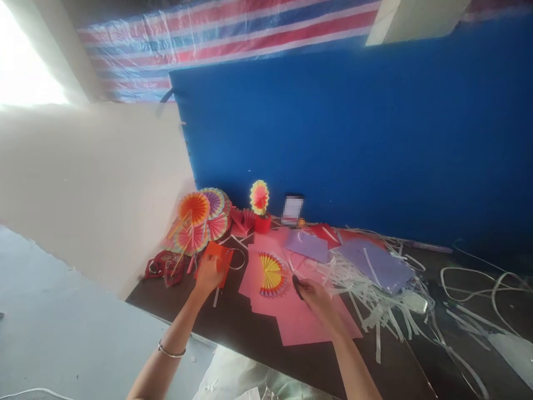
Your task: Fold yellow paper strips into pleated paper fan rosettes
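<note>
My left hand [211, 271] is over an orange-red sheet of paper [225, 256] at the left of the table, its fingers bent together. What they hold, if anything, is hidden. In my right hand [316, 297] is a pair of scissors with black handles [297, 286], its blades pointing up and to the left. Between the hands, a folded paper fan [271, 274], yellow with a red and purple rim, lies half opened on pink sheets [308, 328]. A white ring-shaped strip [237, 259] is just right of my left hand.
Finished round paper fans [194, 209] on sticks cluster at the back left. A small fan [260, 197] stands in a red pot [262, 224] near a blurred phone-like object [292, 210]. Purple sheets [377, 264] and tangled white strips [353, 275] lie to the right. A blue panel [333, 133] rises behind.
</note>
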A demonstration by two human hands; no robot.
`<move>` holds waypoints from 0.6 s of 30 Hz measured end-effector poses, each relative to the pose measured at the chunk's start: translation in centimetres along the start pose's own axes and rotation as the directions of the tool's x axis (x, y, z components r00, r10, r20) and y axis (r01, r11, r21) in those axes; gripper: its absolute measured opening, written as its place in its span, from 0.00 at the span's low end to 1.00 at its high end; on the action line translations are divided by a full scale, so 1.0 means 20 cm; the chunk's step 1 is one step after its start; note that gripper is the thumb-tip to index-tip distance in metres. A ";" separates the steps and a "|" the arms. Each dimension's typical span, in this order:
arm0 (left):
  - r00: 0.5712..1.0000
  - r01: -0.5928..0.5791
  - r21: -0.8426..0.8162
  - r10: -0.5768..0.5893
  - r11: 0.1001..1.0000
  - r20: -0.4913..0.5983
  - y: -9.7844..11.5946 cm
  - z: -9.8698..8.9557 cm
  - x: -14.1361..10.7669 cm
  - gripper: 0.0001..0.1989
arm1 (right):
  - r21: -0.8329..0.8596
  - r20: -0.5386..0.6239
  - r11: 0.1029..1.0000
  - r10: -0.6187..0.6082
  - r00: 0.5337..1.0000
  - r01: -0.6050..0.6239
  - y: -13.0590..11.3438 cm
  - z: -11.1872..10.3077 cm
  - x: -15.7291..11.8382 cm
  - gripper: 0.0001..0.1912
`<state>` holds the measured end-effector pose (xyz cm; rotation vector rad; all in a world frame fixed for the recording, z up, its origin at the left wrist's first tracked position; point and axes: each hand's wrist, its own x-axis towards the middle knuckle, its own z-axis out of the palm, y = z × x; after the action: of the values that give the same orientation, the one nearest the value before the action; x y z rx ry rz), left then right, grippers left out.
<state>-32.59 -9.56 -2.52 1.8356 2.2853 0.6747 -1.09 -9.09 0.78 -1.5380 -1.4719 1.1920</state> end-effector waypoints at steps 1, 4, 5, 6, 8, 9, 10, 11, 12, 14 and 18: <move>1.000 0.005 0.063 -0.005 0.998 0.001 0.02 0.02 -0.01 0.11 | 0.007 -0.002 1.000 0.003 1.000 -0.003 0.00 0.01 0.00 0.18; 1.000 0.019 0.149 -0.016 0.989 -0.020 0.08 0.07 -0.04 0.17 | 0.028 0.017 1.000 -0.001 1.000 0.001 -0.01 0.04 -0.01 0.17; 1.000 -0.013 0.131 0.015 0.991 -0.011 0.09 0.09 -0.05 0.18 | 0.033 0.030 0.999 -0.002 1.000 0.001 -0.01 0.05 -0.02 0.17; 0.999 -0.051 0.100 0.052 0.994 0.000 0.10 0.10 -0.05 0.17 | 0.034 0.045 0.999 0.002 0.999 -0.004 0.00 0.05 -0.02 0.17; 0.992 -0.124 0.022 0.123 0.992 0.028 0.09 0.13 -0.05 0.12 | 0.038 0.064 0.999 0.016 0.998 -0.018 0.00 0.06 -0.02 0.17; 0.989 -0.140 -0.026 0.141 0.990 0.045 0.08 0.14 -0.05 0.09 | 0.047 0.072 0.999 0.020 0.997 -0.023 0.01 0.06 -0.02 0.17; 0.987 -0.140 -0.087 0.145 0.986 0.062 0.07 0.15 -0.04 0.06 | 0.062 0.083 0.998 0.025 0.996 -0.030 0.01 0.07 -0.02 0.17; 0.987 -0.129 -0.173 0.144 0.976 0.075 0.06 0.15 -0.03 0.06 | 0.087 0.107 0.995 0.031 0.994 -0.040 0.01 0.08 -0.03 0.17; 0.988 -0.105 -0.287 0.133 0.952 0.078 0.04 0.15 -0.01 0.06 | 0.124 0.147 0.991 0.039 0.988 -0.057 0.00 0.09 -0.03 0.17; 0.997 -0.034 -0.531 0.067 0.847 0.043 0.01 0.12 0.02 0.08 | 0.227 0.251 0.967 0.059 0.966 -0.119 -0.01 0.12 -0.05 0.18; 0.996 0.034 -0.710 -0.085 0.704 -0.036 -0.04 -0.01 0.09 0.17 | 0.416 0.434 0.862 0.093 0.896 -0.291 -0.03 0.20 -0.07 0.20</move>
<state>-33.84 -8.10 -2.48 1.3536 1.7055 1.3826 -4.91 -10.80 0.21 -1.1618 -1.1457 1.9211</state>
